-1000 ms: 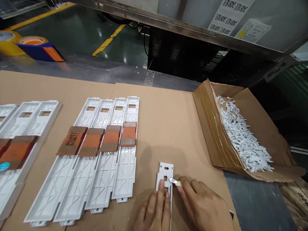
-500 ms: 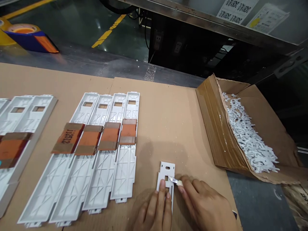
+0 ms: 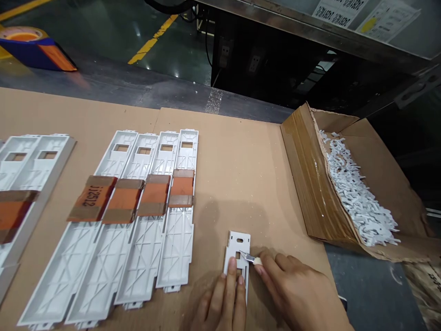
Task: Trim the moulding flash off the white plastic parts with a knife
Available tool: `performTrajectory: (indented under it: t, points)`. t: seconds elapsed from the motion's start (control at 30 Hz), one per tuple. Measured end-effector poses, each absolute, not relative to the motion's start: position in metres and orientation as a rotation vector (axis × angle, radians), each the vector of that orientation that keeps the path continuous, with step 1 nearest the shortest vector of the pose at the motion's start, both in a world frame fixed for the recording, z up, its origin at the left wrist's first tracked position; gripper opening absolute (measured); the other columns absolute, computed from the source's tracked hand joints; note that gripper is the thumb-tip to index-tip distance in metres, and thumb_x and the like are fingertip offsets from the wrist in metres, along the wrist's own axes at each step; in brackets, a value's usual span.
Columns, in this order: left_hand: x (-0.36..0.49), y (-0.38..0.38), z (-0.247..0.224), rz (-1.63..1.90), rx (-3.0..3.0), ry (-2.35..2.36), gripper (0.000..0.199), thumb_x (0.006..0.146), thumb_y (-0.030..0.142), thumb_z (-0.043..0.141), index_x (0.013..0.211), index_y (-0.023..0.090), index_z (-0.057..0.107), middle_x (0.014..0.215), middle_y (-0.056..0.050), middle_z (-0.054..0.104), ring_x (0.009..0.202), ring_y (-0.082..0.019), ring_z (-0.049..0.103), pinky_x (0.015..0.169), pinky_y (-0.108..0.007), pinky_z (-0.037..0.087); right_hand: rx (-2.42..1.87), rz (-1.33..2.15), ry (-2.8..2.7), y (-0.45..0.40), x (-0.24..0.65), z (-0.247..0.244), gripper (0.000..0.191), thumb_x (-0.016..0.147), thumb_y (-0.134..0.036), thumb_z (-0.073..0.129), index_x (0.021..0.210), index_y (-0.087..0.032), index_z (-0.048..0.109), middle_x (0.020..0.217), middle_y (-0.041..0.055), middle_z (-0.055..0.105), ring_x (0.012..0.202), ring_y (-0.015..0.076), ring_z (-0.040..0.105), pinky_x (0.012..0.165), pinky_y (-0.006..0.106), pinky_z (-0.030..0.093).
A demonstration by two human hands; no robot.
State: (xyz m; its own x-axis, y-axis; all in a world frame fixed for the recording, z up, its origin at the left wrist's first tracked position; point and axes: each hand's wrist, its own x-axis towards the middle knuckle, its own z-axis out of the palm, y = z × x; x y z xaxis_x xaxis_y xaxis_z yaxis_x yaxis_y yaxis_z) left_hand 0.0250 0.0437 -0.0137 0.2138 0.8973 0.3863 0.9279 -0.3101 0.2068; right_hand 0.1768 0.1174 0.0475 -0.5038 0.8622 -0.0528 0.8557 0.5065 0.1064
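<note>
A narrow white plastic part (image 3: 239, 239) with several cut-outs lies on the cardboard in front of me. My left hand (image 3: 222, 299) rests on its lower half, fingers stretched out and pressing it down; the thumb is out of sight. In my right hand (image 3: 296, 287) a small craft knife (image 3: 248, 258) is pinched, its pale handle mostly covered by the fingers. The blade points left, with its tip at the edge of the part's square opening, close to my left fingertips. The part's lower end is hidden under my left hand.
Several long white plastic trays (image 3: 174, 248) lie side by side at left, with brown-and-orange blocks (image 3: 181, 188) across them. An open cardboard box (image 3: 303, 174) of small white plastic pieces (image 3: 358, 193) stands at right. A tape roll in a blue-and-orange holder (image 3: 37, 53) sits at the far left edge.
The view has shifted slightly, so the trays and tape appear a little further left. Both hands, the knife and the white part keep nearly the same positions relative to each other.
</note>
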Motion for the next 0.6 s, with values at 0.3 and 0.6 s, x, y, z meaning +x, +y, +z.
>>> performTrajectory:
  t: [0.3,0.6]
  points:
    - [0.024,0.044,-0.014,-0.686,-2.395,-1.784,0.021,0.085,0.021,0.05,0.1,0.019,0.065,0.108,-0.005,0.068,0.098,-0.016,0.054,0.072,-0.03,0.037,1.367,0.003,2.623,0.141,0.178,0.056,0.022,0.087,-0.024,0.046,0.067,-0.025,0.054,0.055,-0.0018,0.058,0.046,0.0188,0.058,0.042,0.03,0.024]
    - [0.024,0.045,-0.017,-0.685,-2.371,-1.743,0.019,0.084,0.017,0.051,0.097,0.019,0.066,0.105,-0.004,0.069,0.097,-0.016,0.055,0.071,-0.029,0.038,1.177,0.0,2.658,0.165,0.178,0.061,0.02,0.086,-0.028,0.054,0.067,-0.022,0.054,0.056,-0.001,0.06,0.049,0.016,0.057,0.045,0.028,0.025]
